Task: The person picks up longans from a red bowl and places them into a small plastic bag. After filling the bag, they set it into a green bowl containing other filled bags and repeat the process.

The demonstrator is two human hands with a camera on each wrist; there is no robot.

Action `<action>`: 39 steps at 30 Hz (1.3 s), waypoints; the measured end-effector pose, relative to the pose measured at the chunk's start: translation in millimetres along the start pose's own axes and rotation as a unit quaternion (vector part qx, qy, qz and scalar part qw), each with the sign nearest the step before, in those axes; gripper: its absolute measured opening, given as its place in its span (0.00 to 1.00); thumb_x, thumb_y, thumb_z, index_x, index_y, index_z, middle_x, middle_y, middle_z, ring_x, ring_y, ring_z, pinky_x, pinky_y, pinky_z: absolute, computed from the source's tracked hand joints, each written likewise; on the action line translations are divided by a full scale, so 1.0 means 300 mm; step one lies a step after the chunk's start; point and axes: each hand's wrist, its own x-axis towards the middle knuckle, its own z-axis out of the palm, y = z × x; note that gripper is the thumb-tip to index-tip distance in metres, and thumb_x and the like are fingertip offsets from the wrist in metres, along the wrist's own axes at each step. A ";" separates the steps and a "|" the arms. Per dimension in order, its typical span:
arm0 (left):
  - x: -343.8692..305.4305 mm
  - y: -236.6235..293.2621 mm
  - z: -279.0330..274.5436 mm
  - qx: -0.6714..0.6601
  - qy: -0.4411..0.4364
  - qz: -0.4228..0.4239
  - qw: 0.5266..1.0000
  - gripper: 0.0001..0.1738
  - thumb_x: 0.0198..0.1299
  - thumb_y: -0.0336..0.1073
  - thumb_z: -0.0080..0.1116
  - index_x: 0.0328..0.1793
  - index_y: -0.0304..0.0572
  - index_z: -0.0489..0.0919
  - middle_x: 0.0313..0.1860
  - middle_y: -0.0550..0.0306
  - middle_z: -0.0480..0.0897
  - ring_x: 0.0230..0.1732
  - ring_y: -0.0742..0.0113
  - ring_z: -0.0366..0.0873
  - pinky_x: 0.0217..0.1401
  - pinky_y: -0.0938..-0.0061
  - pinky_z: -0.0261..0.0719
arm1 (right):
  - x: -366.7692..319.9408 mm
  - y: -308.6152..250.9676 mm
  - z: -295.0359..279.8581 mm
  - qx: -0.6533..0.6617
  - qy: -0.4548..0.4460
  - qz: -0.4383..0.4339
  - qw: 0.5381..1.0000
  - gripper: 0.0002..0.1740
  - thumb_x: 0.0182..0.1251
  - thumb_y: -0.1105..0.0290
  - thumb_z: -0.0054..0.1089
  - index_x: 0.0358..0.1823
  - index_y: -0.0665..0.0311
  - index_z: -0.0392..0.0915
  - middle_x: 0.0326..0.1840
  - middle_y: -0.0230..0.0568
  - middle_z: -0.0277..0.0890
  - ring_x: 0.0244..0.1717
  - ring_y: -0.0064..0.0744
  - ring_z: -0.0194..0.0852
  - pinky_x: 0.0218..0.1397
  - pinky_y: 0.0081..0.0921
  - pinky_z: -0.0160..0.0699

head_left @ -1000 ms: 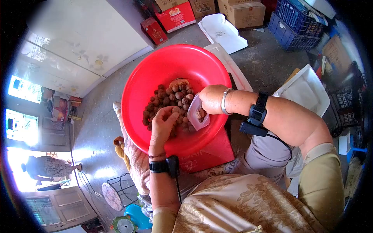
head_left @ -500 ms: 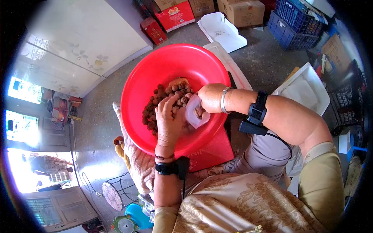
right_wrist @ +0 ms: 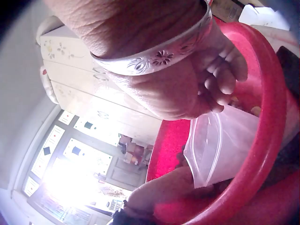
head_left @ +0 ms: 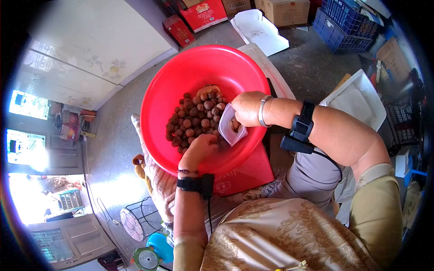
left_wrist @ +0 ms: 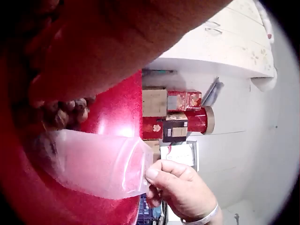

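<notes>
A red basin (head_left: 169, 81) holds a heap of brown, wrinkled walnuts (head_left: 192, 115). At its right side my right hand (head_left: 247, 108) pinches the rim of a clear zip bag (head_left: 229, 129), whose mouth gapes. A few walnuts show inside the bag in the head view. In the left wrist view the bag (left_wrist: 101, 164) slants down into the basin from the right fingertips. My left hand (head_left: 199, 150) is low in the basin at the near edge of the heap, beside the bag's lower end. Its fingertips are hidden, and I cannot tell whether they grip a walnut.
The basin stands on a red box (head_left: 244, 174) before the person's knees. White trays (head_left: 260, 32) lie on the floor beyond it and to the right. Blue crates (head_left: 341, 31) and cardboard boxes (head_left: 287, 12) stand at the back, with a white cabinet (head_left: 90, 40) on the left.
My left hand held a walnut over the heap, moved to the bag's mouth, then drew back down to the near side of the walnuts. The right hand keeps its hold on the bag.
</notes>
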 end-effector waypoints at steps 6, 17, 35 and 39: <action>0.016 -0.089 0.076 0.042 -0.084 -0.004 0.996 0.26 0.53 0.35 0.65 0.61 0.39 0.82 0.54 0.41 0.85 0.57 0.46 0.83 0.64 0.60 0.78 | -0.003 -0.003 0.001 -0.001 0.016 -0.020 1.000 0.14 0.57 0.71 0.54 0.37 0.69 0.86 0.39 0.59 0.84 0.44 0.57 0.85 0.51 0.47 0.82; -0.032 0.048 -0.012 -0.075 0.026 -0.096 0.992 0.18 0.57 0.36 0.69 0.53 0.37 0.84 0.43 0.49 0.88 0.42 0.61 0.85 0.48 0.67 0.82 | -0.010 0.000 -0.003 -0.015 0.011 -0.035 0.999 0.13 0.56 0.71 0.56 0.38 0.68 0.86 0.39 0.58 0.85 0.43 0.57 0.85 0.50 0.46 0.82; -0.045 0.282 -0.094 -0.031 0.338 0.097 0.935 0.22 0.58 0.35 0.69 0.59 0.44 0.82 0.61 0.46 0.80 0.67 0.47 0.73 0.70 0.59 0.71 | -0.028 -0.015 -0.023 0.007 0.005 -0.012 1.000 0.12 0.57 0.68 0.61 0.36 0.69 0.86 0.38 0.58 0.85 0.43 0.56 0.86 0.48 0.45 0.83; -0.026 0.197 -0.071 0.000 0.317 0.018 0.948 0.17 0.60 0.36 0.66 0.55 0.41 0.83 0.56 0.44 0.83 0.60 0.50 0.79 0.63 0.62 0.76 | -0.021 -0.010 -0.008 -0.013 0.019 -0.014 1.000 0.12 0.57 0.69 0.58 0.35 0.69 0.86 0.37 0.58 0.85 0.42 0.57 0.85 0.47 0.46 0.83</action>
